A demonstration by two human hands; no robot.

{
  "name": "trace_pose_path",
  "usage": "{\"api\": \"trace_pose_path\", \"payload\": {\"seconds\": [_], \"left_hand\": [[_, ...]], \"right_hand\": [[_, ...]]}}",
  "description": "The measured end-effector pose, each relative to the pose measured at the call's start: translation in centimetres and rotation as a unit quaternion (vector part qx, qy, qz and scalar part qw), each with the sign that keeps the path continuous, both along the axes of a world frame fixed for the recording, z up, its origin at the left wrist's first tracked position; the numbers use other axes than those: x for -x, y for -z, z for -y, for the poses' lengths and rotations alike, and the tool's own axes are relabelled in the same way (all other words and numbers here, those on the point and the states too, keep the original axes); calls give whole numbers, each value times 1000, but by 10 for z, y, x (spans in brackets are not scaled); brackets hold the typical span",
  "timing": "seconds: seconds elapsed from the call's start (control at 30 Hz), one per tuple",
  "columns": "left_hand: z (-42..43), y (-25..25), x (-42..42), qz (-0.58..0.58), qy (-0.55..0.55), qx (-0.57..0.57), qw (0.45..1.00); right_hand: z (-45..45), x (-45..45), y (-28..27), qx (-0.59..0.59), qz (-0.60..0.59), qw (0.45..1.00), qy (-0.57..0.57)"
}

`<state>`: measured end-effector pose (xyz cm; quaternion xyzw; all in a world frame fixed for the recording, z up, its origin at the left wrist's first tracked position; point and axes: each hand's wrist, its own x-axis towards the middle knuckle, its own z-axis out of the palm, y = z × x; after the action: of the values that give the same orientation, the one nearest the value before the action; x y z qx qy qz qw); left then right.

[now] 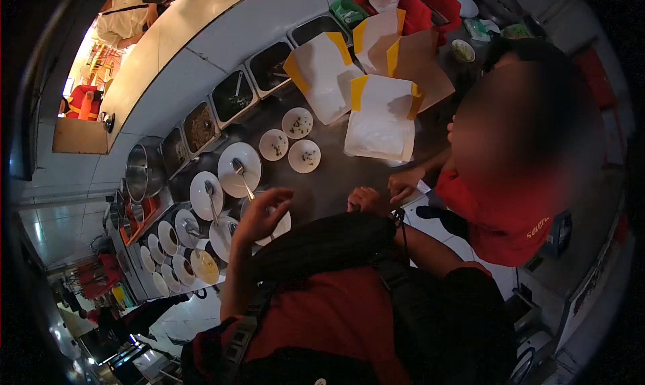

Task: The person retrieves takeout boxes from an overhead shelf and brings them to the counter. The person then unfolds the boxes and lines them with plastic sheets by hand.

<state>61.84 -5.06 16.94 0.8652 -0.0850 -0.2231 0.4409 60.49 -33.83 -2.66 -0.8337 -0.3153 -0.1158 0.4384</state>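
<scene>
My left hand (264,215) is raised over the plates at the counter's edge, its fingers loosely bent and apart, with nothing seen in it. Beneath and beside it are white plates with spoons, among them a plate (230,162) with a spoon (240,173). My right hand (363,199) is at the counter's near edge, fingers curled in; whatever they may hold is hidden. Three small white bowls (304,156) with bits of green stand beyond my hands. Open takeaway boxes (379,135) with yellow flaps, lined in white, stand farther right.
A co-worker in a red shirt (500,207) stands close on my right, one hand (406,183) near mine. Metal food pans (234,99) line the counter's back. More plates and small dishes (183,267) crowd the left, near a steel pot (144,172). A red crate (440,5) is at the far right.
</scene>
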Motion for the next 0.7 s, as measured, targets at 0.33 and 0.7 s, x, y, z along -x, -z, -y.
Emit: {"api": "trace_pose_path", "payload": {"seconds": [0.33, 0.7], "left_hand": [[2, 15, 158, -232, -272, 353, 865], [-38, 63, 264, -232, -260, 237, 907]], "right_hand": [[-31, -7, -23, -5, -225, 974, -1], [-106, -47, -201, -248, -211, 911, -253]]}}
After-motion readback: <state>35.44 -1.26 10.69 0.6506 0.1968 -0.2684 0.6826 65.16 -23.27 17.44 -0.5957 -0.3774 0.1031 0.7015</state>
